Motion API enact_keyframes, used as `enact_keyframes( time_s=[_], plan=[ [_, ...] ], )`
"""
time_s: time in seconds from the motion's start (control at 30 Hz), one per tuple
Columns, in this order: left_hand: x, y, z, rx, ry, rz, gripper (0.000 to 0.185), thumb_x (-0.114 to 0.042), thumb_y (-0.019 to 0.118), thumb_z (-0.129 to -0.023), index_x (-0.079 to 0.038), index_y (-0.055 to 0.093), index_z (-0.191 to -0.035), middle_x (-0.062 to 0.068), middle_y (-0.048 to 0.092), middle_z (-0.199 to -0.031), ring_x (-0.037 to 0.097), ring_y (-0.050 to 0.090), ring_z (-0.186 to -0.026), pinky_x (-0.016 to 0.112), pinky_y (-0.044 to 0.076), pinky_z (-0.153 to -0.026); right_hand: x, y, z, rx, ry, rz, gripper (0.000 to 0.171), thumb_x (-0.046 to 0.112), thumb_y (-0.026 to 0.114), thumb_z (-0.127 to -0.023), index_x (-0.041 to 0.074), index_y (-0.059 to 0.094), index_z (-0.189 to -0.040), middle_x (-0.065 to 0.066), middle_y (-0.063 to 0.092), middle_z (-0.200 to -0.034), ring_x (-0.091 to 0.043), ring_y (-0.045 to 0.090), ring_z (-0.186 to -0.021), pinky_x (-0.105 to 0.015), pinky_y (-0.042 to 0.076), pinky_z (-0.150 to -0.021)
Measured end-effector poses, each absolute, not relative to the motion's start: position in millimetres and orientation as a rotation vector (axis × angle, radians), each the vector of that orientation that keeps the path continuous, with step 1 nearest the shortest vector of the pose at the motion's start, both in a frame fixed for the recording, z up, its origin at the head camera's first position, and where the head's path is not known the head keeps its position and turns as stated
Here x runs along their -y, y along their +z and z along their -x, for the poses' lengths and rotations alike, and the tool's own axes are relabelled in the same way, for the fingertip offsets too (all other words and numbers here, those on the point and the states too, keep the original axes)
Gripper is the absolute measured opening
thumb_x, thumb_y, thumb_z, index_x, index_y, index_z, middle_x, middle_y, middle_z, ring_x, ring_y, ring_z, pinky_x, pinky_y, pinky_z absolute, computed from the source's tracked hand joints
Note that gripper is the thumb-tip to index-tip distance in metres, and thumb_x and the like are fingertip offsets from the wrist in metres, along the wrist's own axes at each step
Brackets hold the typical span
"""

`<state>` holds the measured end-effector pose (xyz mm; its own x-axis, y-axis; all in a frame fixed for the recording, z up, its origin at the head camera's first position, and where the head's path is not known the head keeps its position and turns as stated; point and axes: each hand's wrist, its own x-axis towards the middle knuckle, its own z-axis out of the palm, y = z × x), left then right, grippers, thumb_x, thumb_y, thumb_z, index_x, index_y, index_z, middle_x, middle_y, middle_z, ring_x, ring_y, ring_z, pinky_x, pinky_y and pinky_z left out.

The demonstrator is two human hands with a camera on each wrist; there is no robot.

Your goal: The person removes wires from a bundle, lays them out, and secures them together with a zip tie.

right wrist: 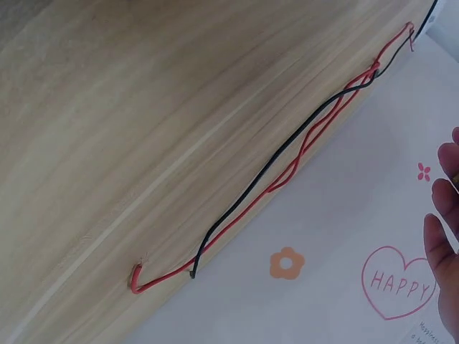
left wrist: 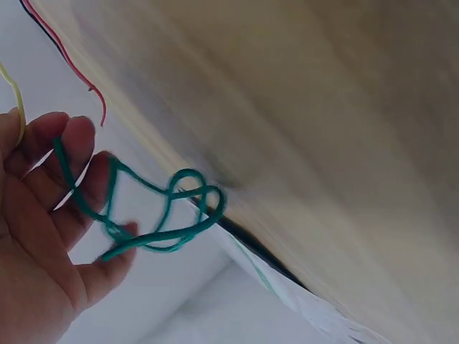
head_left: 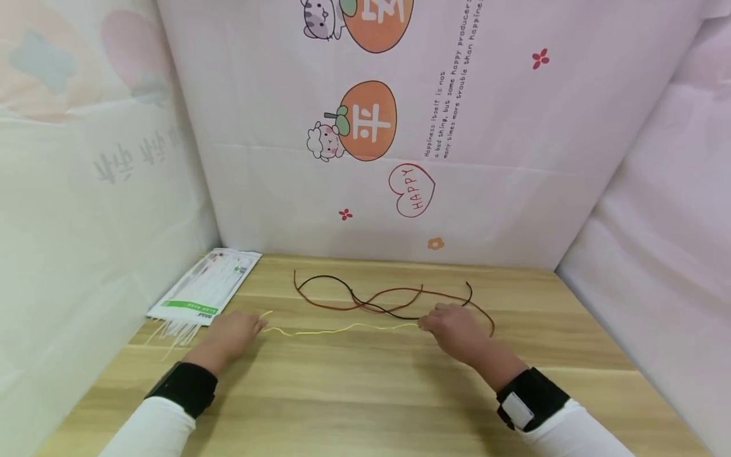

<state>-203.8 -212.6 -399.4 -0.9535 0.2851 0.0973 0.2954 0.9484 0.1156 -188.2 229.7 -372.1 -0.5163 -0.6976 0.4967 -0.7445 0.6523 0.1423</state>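
It looked like a makeshift recording booth, possibly set up in a home: a wooden table [head_left: 365, 393] was boxed in on three sides by pale cloth screens [head_left: 502, 127] printed with cartoon persimmons, a "HAPPY" heart [head_left: 412, 190] and small flowers.

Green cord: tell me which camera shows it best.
The left wrist view. There the green cord shows up close, looped and tangled, one strand across the fingers of the left hand. In the head view the left hand covers it, so it is out of sight. The right wrist view misses it entirely.
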Motion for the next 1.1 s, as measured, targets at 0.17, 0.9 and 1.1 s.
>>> enact_keyframes(
  time_s=[0.17,0.9,1.1],
  plan=[
    [204.7,-393.7,195.6,2.968,-0.208,0.423,0.027,-0.026,0.053,-0.098,-0.005,0.068,-0.102,0.018,0.068,-0.103,0.041,0.061,-0.100,0.066,0.041,-0.083,-232.8,-371.3,182.8,2.359,0.141,-1.128,0.014,0.001,0.073,-0.078,0.011,0.075,-0.088,-0.001,0.072,-0.081,-0.013,0.061,-0.069,-0.025,0.051,-0.061],
    [97.1,-376.2,174.7,2.350,0.571,1.017,0.060,-0.009,0.075,-0.078,-0.012,0.054,-0.134,0.009,0.047,-0.141,0.027,0.039,-0.132,0.054,0.022,-0.110,-280.3,-358.2,166.7,2.286,0.274,-0.960,0.022,-0.007,0.076,-0.072,0.006,0.071,-0.090,0.000,0.065,-0.071,-0.013,0.061,-0.064,-0.030,0.053,-0.059],
    [72.0,-376.3,181.4,2.177,0.273,1.141,0.031,-0.003,0.075,-0.081,-0.007,0.061,-0.108,0.005,0.062,-0.100,0.020,0.060,-0.097,0.029,0.050,-0.085,-288.1,-356.1,165.2,2.279,0.280,-0.963,0.018,-0.004,0.076,-0.074,0.008,0.069,-0.087,0.005,0.058,-0.067,-0.008,0.056,-0.060,-0.027,0.051,-0.056]
  ],
)
